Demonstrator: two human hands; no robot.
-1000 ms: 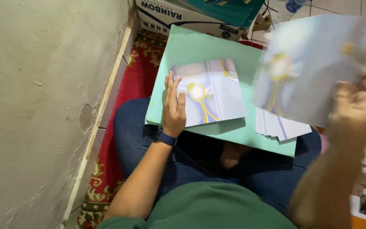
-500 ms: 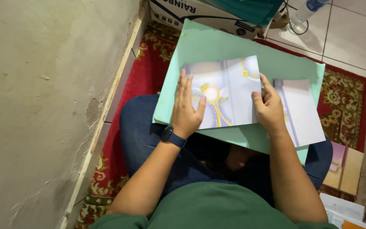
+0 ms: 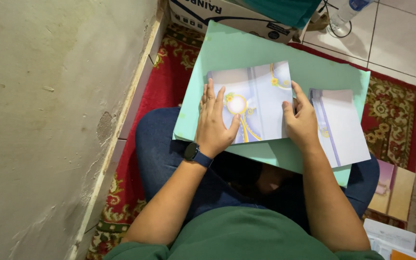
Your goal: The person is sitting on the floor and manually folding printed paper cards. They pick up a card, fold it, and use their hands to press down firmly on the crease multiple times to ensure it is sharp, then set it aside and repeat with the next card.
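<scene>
1. Our left hand lies flat, fingers spread, on the folded lilac printed sheet.
2. Our right hand presses its right edge — fingers loosely extended, gripping nothing.
3. The sheet rests on a mint-green board across our lap.

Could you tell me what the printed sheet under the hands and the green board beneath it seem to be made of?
The printed sheet looks like thin paper or light card with a smooth, perhaps slightly glossy finish: it lies flat, with crisp edges and a colour print. The green board looks like stiff matte card or a folder: an even pale colour, no shine, straight edges, staying flat across the lap. The left hand and right hand press on the sheet.
</scene>
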